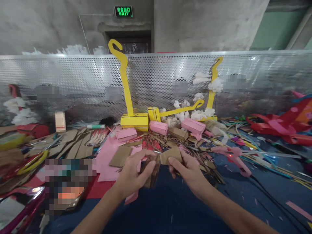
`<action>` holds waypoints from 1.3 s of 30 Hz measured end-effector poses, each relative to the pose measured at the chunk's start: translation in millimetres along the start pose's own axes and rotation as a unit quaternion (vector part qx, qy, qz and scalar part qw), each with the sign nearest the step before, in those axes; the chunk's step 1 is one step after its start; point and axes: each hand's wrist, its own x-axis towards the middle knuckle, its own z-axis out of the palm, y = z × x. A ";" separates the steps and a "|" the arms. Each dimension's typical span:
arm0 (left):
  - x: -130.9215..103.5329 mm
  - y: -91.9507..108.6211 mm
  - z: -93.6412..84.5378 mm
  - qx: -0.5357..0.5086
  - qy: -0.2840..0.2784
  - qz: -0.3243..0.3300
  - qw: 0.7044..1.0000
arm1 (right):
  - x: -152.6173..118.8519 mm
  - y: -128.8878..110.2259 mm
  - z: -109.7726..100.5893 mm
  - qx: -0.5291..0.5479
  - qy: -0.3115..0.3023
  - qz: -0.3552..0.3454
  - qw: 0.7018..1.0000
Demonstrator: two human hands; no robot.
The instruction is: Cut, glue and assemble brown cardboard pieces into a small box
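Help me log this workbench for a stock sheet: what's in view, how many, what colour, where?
Exit sign: one, green-lettered, high on the wall
Perforated screen: one, silver, behind the table
Hooked pieces: three, yellow, before the screen
Pink boxes: three, pink, mid-table
Cardboard box: one, brown, between two pink boxes
White tufts: several, white, mostly around the right hooks
Glue gun: one, pink, right
Red construction: one, mostly red, far right
Cardboard strips: many, brown, left
Tabletop: one, blue, below everything
Small clutter: uncountable, mixed, throughout
Cardboard piece: one, brown, in right hand
Left hand: one, bare, centre-left
Right hand: one, bare, centre-right
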 end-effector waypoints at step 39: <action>13.4 -18.5 6.6 -0.494 0.186 -0.238 0.815 | 34.0 2.3 -67.2 -0.493 -0.016 -0.014 0.870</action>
